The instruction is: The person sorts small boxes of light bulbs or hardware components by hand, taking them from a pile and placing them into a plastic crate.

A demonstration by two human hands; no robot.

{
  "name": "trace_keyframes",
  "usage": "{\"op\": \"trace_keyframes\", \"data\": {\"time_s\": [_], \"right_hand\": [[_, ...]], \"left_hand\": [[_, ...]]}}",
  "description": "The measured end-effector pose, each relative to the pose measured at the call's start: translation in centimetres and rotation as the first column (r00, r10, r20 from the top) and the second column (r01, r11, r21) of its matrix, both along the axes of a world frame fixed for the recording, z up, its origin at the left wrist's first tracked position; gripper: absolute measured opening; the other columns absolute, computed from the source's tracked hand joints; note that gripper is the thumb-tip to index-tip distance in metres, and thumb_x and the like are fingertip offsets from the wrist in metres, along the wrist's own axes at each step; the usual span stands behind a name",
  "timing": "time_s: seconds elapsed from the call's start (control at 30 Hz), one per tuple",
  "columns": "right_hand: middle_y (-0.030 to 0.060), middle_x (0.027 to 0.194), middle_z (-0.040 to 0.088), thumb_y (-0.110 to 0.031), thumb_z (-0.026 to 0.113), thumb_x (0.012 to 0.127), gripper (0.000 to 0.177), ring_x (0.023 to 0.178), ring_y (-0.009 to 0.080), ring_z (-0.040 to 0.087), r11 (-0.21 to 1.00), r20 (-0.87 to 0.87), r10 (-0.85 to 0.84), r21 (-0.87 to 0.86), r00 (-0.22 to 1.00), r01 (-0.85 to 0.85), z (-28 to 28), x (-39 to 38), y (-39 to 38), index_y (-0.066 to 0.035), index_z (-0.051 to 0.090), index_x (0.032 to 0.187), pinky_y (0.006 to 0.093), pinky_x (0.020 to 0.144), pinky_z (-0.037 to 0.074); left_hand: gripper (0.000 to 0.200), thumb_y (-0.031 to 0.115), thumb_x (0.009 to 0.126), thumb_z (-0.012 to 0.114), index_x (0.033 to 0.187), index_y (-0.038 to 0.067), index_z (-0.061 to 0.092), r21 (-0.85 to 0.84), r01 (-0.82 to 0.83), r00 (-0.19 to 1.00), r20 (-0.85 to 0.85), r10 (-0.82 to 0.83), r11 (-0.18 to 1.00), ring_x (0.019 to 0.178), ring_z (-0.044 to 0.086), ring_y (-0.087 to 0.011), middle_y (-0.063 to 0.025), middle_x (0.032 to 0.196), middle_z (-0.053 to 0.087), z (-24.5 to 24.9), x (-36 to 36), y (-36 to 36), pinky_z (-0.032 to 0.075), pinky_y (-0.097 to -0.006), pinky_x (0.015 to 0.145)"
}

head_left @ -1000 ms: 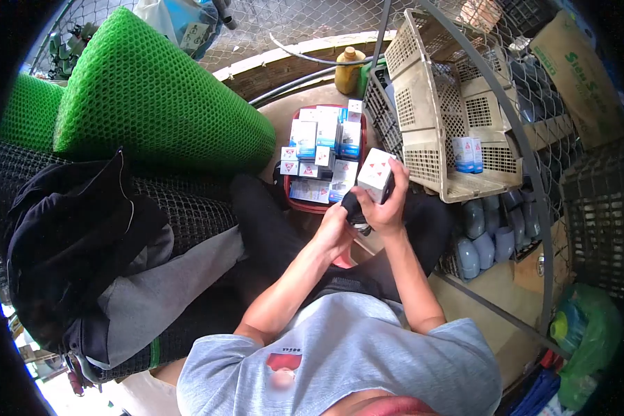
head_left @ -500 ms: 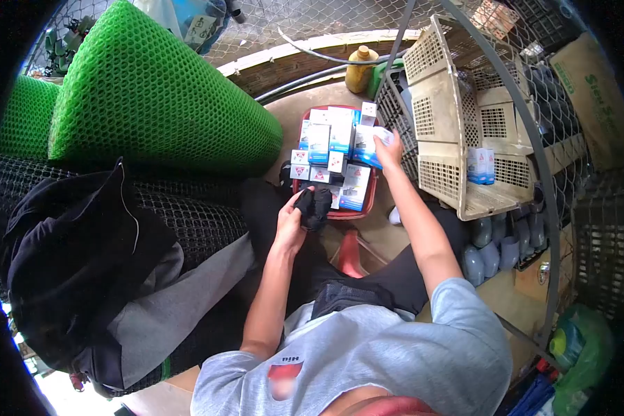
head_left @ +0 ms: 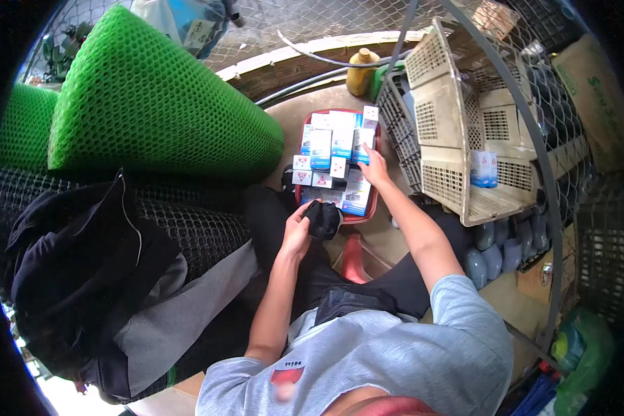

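The left hand (head_left: 297, 234) is closed around a black object (head_left: 323, 218), thumb and fingers wrapped over its near side, held above the lap and just short of the near rim of the red tray (head_left: 376, 197); what the object is cannot be made out. The right hand (head_left: 376, 168) is stretched forward with its arm nearly straight and its fingers laid on the right-hand side of the boxes (head_left: 322, 148) packed in that tray; whether those fingers pinch one box or only rest on the pile cannot be told. The boxes lie ahead of both hands; the right hand touches them, while the left hand and its black object stay apart from them at the tray's near edge, so the right is plainly the nearer. The taller blue-and-white boxes have their long sides running away from the person, with smaller white ones among them. To the right of the tray, near the right forearm, a beige basket (head_left: 442, 149) stands tipped and holds a pair of boxes (head_left: 484, 168); beyond the tray stands a yellow bottle (head_left: 361, 71); to the left are a green mesh roll (head_left: 152, 104) and a dark jacket (head_left: 69, 263).
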State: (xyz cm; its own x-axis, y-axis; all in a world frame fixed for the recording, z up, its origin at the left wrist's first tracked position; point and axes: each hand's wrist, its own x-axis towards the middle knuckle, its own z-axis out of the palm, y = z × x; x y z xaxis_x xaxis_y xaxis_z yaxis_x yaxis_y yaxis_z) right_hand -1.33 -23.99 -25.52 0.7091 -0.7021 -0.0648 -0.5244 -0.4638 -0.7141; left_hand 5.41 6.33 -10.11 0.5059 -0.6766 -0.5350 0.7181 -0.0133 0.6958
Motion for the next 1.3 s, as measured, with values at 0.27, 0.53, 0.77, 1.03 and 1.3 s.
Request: {"op": "trace_keyframes", "data": {"time_s": [0.27, 0.53, 0.77, 1.03, 1.3], "right_hand": [[0.0257, 0.147, 0.054, -0.018, 0.076, 0.088, 0.068, 0.138, 0.0393, 0.051, 0.997, 0.326, -0.064, -0.026, 0.943, 0.076, 12.9, -4.5, 3.3, -0.008, 0.049, 0.150, 0.0448, 0.114, 0.043], [0.0048, 0.084, 0.072, -0.010, 0.060, 0.101, 0.021, 0.067, 0.0108, 0.069, 0.982, 0.525, -0.172, 0.023, 0.833, 0.189, 32.7, -17.6, 0.1, -0.003, 0.072, 0.118, 0.0271, 0.066, 0.055], [0.0224, 0.125, 0.068, -0.022, 0.074, 0.090, 0.066, 0.115, 0.0320, 0.068, 0.885, -0.212, -0.308, -0.421, 0.928, 0.197, 14.1, -26.2, -24.3, -0.012, 0.048, 0.150, 0.0415, 0.098, 0.054], [0.0222, 0.124, 0.059, -0.021, 0.084, 0.080, 0.087, 0.119, 0.0415, 0.063, 0.922, -0.668, -0.350, -0.369, 0.657, 0.115, 18.2, -25.9, -20.1, -0.023, 0.035, 0.151, 0.0504, 0.100, 0.052], [0.0236, 0.129, 0.061, -0.007, 0.081, 0.078, 0.073, 0.120, 0.0435, 0.061, 0.910, -0.425, -0.343, -0.370, 0.837, 0.185, 20.3, -25.1, -19.0, -0.008, 0.042, 0.140, 0.0492, 0.098, 0.051]], "left_hand": [[0.040, 0.012, 0.102, 0.055, 0.139, -0.002, 0.057, -0.025, 0.055, 0.995, 0.084, -0.052, 0.998, 0.119, 0.066, -0.0259, -0.0149, 0.131, 0.066, -0.5, -0.1, 0.5, 0.054, -0.0420, 0.104], [0.039, 0.023, 0.104, 0.061, 0.135, 0.000, 0.061, -0.040, 0.053, 0.997, 0.049, -0.051, 0.998, 0.115, 0.068, -0.0225, -0.0118, 0.128, 0.067, 0.9, 0.4, -1.4, 0.056, -0.0384, 0.098], [0.039, 0.023, 0.104, 0.062, 0.136, 0.001, 0.061, -0.148, 0.005, 0.996, 0.089, 0.008, 0.989, 0.115, 0.067, -0.0226, -0.0112, 0.130, 0.067, 1.3, 1.6, -3.6, 0.056, -0.0389, 0.098], [0.038, 0.021, 0.105, 0.058, 0.137, 0.002, 0.061, -0.066, -0.067, 0.997, 0.022, 0.069, 0.996, 0.119, 0.066, -0.0228, -0.0096, 0.133, 0.066, -4.1, 1.4, -0.9, 0.055, -0.0394, 0.101], [0.042, 0.027, 0.105, 0.060, 0.140, 0.003, 0.059, -0.141, -0.107, 0.994, -0.021, 0.105, 0.984, 0.121, 0.064, -0.0239, -0.0089, 0.134, 0.064, -4.1, 2.1, -0.3, 0.052, -0.0407, 0.104]]}}
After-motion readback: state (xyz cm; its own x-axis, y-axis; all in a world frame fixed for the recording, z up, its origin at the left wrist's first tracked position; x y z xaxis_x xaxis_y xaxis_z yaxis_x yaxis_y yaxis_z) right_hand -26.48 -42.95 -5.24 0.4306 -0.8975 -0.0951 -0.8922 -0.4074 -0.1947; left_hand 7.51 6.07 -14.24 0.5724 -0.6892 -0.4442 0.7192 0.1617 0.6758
